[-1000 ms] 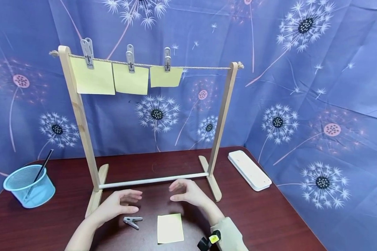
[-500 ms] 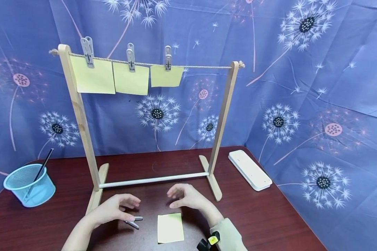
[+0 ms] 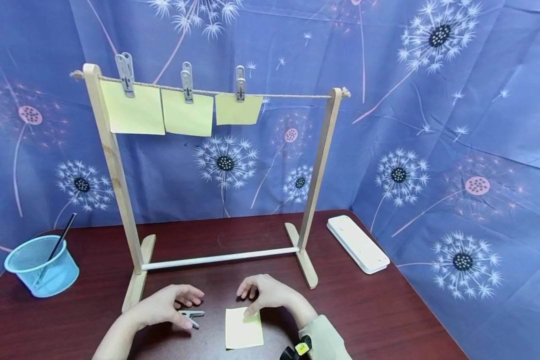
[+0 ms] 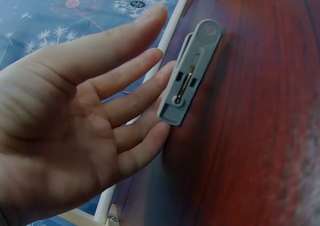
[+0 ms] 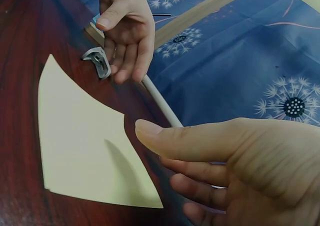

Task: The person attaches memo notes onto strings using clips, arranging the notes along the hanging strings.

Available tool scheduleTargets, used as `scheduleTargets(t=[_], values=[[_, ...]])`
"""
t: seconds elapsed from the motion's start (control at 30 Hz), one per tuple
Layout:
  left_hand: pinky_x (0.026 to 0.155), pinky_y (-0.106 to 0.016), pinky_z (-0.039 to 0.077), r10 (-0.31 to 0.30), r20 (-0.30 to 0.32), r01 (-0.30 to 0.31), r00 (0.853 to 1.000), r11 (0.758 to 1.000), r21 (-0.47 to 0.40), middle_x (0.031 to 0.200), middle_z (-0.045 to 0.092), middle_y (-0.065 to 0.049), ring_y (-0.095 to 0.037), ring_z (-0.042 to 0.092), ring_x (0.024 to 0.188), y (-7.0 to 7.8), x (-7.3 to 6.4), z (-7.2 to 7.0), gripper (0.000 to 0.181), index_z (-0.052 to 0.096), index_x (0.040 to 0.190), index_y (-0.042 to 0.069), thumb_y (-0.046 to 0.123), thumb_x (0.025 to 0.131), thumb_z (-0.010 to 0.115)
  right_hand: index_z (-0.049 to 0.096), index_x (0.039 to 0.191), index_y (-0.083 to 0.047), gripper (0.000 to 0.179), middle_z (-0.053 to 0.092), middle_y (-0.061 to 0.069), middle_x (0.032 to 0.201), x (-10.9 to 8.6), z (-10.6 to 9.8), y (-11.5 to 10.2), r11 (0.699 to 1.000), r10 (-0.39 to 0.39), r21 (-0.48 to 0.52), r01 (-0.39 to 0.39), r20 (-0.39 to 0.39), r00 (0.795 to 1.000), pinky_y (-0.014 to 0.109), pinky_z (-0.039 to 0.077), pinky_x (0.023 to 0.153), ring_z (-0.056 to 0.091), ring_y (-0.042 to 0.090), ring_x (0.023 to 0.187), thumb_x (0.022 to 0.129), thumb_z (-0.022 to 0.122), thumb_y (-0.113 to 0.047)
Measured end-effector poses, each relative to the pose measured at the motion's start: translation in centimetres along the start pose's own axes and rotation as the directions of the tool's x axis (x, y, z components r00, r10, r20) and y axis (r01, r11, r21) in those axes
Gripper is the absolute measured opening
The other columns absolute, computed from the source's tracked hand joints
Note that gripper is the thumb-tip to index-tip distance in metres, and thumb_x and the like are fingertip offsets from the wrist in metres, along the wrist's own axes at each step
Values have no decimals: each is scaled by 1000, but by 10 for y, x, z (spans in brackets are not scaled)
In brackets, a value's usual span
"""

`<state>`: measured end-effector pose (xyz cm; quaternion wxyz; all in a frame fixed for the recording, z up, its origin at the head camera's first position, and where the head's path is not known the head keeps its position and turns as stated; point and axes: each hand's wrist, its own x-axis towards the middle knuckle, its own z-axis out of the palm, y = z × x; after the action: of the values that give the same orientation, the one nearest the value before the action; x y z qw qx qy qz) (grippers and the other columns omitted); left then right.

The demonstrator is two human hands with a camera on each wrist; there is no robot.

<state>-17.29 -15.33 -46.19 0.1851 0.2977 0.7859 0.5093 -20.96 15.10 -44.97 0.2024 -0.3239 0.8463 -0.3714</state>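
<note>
My left hand is over a grey clothespin lying on the table, its thumb overlapping the near leg in the head view. The left wrist view shows the fingers loosely bent, fingertips right beside the clothespin, the thumb apart from it. A square yellow sticky note lies to the right, its edges slightly lifted. My right hand hovers at its far edge, the thumb overlapping that edge and the fingers beyond it. In the right wrist view the thumb is close to the edge of the note, with nothing gripped.
A wooden stand with a string rises behind the hands. Three yellow notes hang there from grey clothespins. A blue mesh cup with a black pen stands left; a white case lies right.
Both hands have come down toward the table, the left to the clothespin and the right to the far edge of the sticky note. The hanging notes have not moved.
</note>
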Motion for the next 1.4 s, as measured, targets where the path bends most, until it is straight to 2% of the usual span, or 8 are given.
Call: scheduleTargets(t=[0.1,0.23,0.4,0.73,0.9,1.07,1.27,1.4], values=[[80,-22,47,10,23,-11,1000,1000,15,113,64,-16,-5,57,96,-1,0,2,61,57,122,-10,7,69,82,69,98,-7,37,67,3,90,-1,2,-1,1000,15,-17,-15,8,1000,17,45,73,54,5,77,66,88,-4],[78,-22,46,-15,30,14,999,999,40,110,62,-12,-5,55,94,2,1,5,62,59,122,-7,7,67,84,70,97,-8,38,64,0,87,-2,3,-1,999,16,-52,-15,18,1000,15,44,72,51,1,74,64,90,-7],[76,-21,45,-31,-7,31,1000,993,114,103,60,-5,-3,54,89,5,1,9,59,63,117,-3,9,64,86,70,98,-9,42,60,-3,86,-1,4,-2,995,14,-101,-11,32,999,14,42,73,49,-1,73,62,92,-10],[72,-21,44,-18,-45,25,999,984,178,94,58,2,-1,50,83,4,4,13,47,70,105,5,12,62,89,68,95,-10,45,53,-7,83,1,9,-3,980,-15,-198,22,35,999,12,39,71,43,-2,73,57,94,-10],[69,-22,43,-7,-55,18,998,978,209,91,57,4,-1,48,80,3,5,14,44,71,101,7,13,62,89,68,93,-9,42,54,-7,83,1,9,-2,982,-6,-189,13,35,999,13,40,71,45,-2,74,59,93,-8],[66,-22,42,-11,-61,23,998,976,215,89,57,4,0,47,77,2,4,15,38,72,99,7,11,65,87,70,93,-9,37,57,-6,84,1,9,-4,984,10,-176,-4,31,999,13,41,72,48,-1,76,62,91,-6],[63,-20,42,-57,-80,71,995,980,186,87,58,2,1,47,73,3,4,16,33,72,99,6,15,70,85,69,93,-9,36,58,-5,84,1,8,-5,979,-6,-201,13,37,999,13,42,72,49,0,77,63,90,-8],[57,-21,43,-103,-80,113,991,984,139,84,60,-2,-1,51,64,4,6,15,34,70,103,2,16,75,83,69,93,-9,36,59,-4,84,2,8,-4,977,-12,-211,19,38,999,13,42,73,50,1,77,63,90,-7]])
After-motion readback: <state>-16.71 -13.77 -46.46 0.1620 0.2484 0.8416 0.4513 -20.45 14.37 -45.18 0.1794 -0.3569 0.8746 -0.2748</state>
